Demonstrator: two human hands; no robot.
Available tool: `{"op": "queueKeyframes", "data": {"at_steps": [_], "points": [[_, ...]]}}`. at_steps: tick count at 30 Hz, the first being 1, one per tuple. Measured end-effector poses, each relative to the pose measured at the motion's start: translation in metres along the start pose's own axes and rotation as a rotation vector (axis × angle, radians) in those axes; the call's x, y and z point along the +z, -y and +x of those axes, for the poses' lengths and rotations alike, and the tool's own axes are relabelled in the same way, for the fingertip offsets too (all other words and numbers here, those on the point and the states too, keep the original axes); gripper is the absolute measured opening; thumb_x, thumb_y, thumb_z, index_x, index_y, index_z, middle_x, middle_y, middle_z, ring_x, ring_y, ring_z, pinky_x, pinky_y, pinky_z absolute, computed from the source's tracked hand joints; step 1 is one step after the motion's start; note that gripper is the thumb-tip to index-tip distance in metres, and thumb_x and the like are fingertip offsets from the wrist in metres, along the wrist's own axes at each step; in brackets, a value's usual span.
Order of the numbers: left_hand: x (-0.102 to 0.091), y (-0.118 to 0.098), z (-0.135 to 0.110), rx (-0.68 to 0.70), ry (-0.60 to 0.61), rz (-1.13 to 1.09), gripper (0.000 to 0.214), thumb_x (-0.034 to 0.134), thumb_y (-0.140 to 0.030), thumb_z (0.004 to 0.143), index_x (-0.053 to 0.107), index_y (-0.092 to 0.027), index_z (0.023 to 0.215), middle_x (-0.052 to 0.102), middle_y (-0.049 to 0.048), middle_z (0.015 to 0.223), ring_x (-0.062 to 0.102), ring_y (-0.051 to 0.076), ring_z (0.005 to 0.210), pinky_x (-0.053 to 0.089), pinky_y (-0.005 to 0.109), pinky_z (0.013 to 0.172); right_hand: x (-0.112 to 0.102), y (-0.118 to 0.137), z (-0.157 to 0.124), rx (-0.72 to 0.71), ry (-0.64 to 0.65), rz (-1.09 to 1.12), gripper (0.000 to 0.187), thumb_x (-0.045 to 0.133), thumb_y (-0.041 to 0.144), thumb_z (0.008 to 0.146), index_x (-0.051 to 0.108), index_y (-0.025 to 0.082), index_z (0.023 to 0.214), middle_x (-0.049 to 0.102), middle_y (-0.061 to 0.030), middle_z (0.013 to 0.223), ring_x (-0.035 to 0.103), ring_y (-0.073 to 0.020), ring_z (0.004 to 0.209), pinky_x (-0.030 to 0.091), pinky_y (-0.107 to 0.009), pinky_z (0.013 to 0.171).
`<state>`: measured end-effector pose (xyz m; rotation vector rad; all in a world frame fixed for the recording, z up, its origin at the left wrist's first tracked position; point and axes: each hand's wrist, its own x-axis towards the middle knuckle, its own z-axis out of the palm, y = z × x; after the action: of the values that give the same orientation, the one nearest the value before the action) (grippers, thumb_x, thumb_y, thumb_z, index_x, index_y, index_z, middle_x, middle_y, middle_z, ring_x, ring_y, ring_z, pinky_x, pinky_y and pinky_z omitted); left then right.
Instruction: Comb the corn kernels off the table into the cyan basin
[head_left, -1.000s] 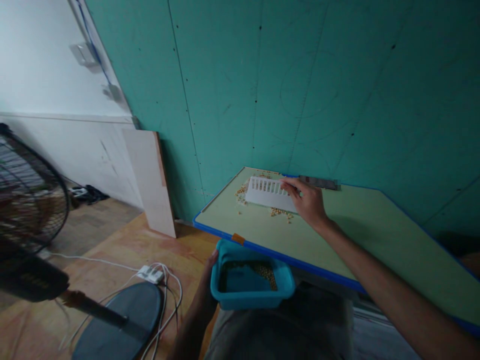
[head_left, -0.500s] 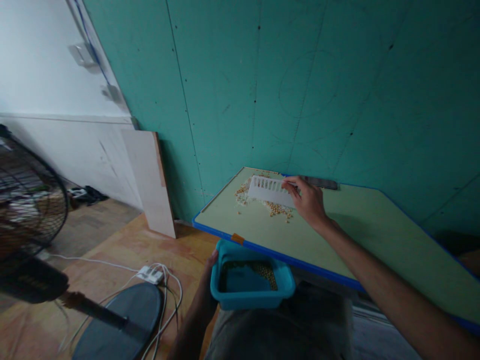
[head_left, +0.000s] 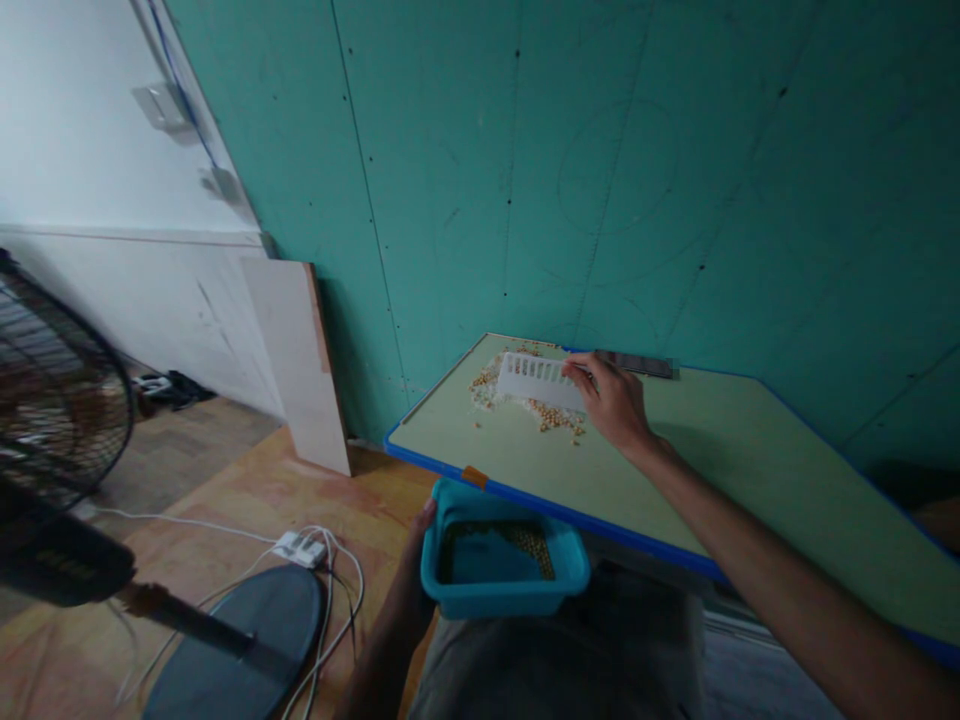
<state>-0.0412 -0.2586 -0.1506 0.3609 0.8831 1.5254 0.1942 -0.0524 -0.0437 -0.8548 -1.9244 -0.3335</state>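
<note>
My right hand (head_left: 613,405) is closed on the right end of a white slotted plastic panel (head_left: 537,381), which stands on its long edge at the far left corner of a pale green table (head_left: 720,470) with a blue rim. Yellow kernels (head_left: 553,415) lie scattered in front of and behind the panel. My left hand (head_left: 416,575) grips the left side of a blue plastic tub (head_left: 501,595) held below the table's near edge, over my lap. The tub holds some kernels.
A dark flat bar (head_left: 637,364) lies at the table's back edge against the teal wall. A standing fan (head_left: 64,430) with its round base (head_left: 240,645) is on the left. A power strip and cables (head_left: 307,548) lie on the wooden floor. A board (head_left: 296,360) leans on the wall.
The white panel has tipped up from lying flatter to standing on its edge, showing more kernels in front of it. My left hand and the tub have stayed put.
</note>
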Motion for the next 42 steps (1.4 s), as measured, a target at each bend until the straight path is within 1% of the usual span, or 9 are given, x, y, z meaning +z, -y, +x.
{"op": "queueKeyframes", "data": {"at_steps": [3, 7, 11, 16, 23, 29, 34, 37, 42], "points": [[0.001, 0.0, 0.001, -0.019, -0.035, -0.008, 0.036, 0.066, -0.05, 0.088, 0.079, -0.023, 0.109, 0.083, 0.0018, 0.105, 0.062, 0.024, 0.13, 0.034, 0.031, 0.12, 0.0, 0.001, 0.0, -0.018, 0.009, 0.024, 0.025, 0.049, 0.04, 0.103, 0.069, 0.025, 0.105, 0.078, -0.0041, 0.098, 0.072, -0.0198, 0.085, 0.053, -0.032, 0.073], [-0.004, 0.003, 0.004, -0.005, -0.02, 0.018, 0.042, 0.069, -0.05, 0.086, 0.076, -0.021, 0.116, 0.082, 0.0037, 0.108, 0.061, 0.026, 0.13, 0.037, 0.038, 0.12, -0.005, 0.006, 0.002, -0.033, 0.0, 0.062, 0.024, 0.05, 0.039, 0.102, 0.069, 0.025, 0.104, 0.078, -0.004, 0.098, 0.072, -0.0194, 0.084, 0.053, -0.033, 0.074], [-0.006, 0.004, 0.004, 0.031, -0.115, 0.025, 0.033, 0.07, -0.049, 0.086, 0.078, -0.026, 0.109, 0.083, -0.0016, 0.101, 0.061, 0.022, 0.131, 0.028, 0.033, 0.123, -0.011, 0.011, 0.004, -0.036, -0.042, 0.069, 0.023, 0.051, 0.038, 0.102, 0.068, 0.024, 0.103, 0.078, -0.0046, 0.099, 0.072, -0.0197, 0.086, 0.053, -0.033, 0.078], [-0.004, 0.001, 0.002, -0.011, -0.017, 0.012, 0.042, 0.068, -0.051, 0.086, 0.077, -0.021, 0.114, 0.083, 0.0037, 0.106, 0.064, 0.026, 0.126, 0.037, 0.036, 0.119, -0.009, 0.011, 0.003, -0.075, -0.027, 0.039, 0.022, 0.052, 0.036, 0.102, 0.07, 0.025, 0.104, 0.078, -0.0042, 0.1, 0.073, -0.0202, 0.089, 0.053, -0.033, 0.079], [-0.005, 0.001, 0.004, 0.036, -0.031, 0.021, 0.037, 0.068, -0.048, 0.087, 0.077, -0.024, 0.114, 0.084, 0.0009, 0.098, 0.065, 0.023, 0.125, 0.04, 0.032, 0.116, -0.005, 0.012, 0.001, -0.094, 0.018, 0.033, 0.022, 0.051, 0.037, 0.102, 0.07, 0.025, 0.105, 0.077, -0.0041, 0.097, 0.072, -0.0203, 0.086, 0.052, -0.032, 0.075], [-0.001, 0.0, -0.001, 0.009, -0.019, 0.014, 0.044, 0.068, -0.05, 0.087, 0.075, -0.023, 0.121, 0.08, 0.0031, 0.115, 0.061, 0.025, 0.131, 0.039, 0.033, 0.117, -0.009, 0.019, 0.001, -0.12, 0.046, 0.071, 0.023, 0.05, 0.035, 0.103, 0.07, 0.025, 0.106, 0.077, -0.0041, 0.097, 0.072, -0.0196, 0.088, 0.053, -0.033, 0.079], [-0.002, 0.0, 0.0, 0.051, -0.028, 0.032, 0.038, 0.068, -0.049, 0.086, 0.077, -0.022, 0.112, 0.081, 0.0035, 0.113, 0.06, 0.026, 0.131, 0.038, 0.036, 0.118, -0.012, 0.025, 0.001, -0.147, 0.051, 0.09, 0.022, 0.051, 0.034, 0.102, 0.071, 0.024, 0.106, 0.077, -0.0044, 0.098, 0.072, -0.0196, 0.088, 0.053, -0.033, 0.08], [-0.01, 0.003, 0.004, 0.032, -0.028, 0.029, 0.042, 0.07, -0.046, 0.086, 0.074, -0.02, 0.118, 0.08, 0.006, 0.116, 0.062, 0.028, 0.129, 0.042, 0.038, 0.115, -0.013, 0.026, 0.002, -0.139, 0.039, 0.113, 0.022, 0.052, 0.034, 0.102, 0.071, 0.024, 0.105, 0.077, -0.0043, 0.097, 0.072, -0.0196, 0.087, 0.054, -0.033, 0.079], [-0.02, 0.007, 0.008, 0.089, -0.102, 0.015, 0.033, 0.076, -0.038, 0.082, 0.077, -0.026, 0.112, 0.079, -0.0003, 0.12, 0.054, 0.024, 0.138, 0.041, 0.029, 0.115, -0.012, 0.024, 0.001, -0.064, -0.005, 0.106, 0.022, 0.052, 0.037, 0.102, 0.07, 0.025, 0.106, 0.078, -0.004, 0.097, 0.072, -0.0197, 0.085, 0.055, -0.033, 0.078]]}}
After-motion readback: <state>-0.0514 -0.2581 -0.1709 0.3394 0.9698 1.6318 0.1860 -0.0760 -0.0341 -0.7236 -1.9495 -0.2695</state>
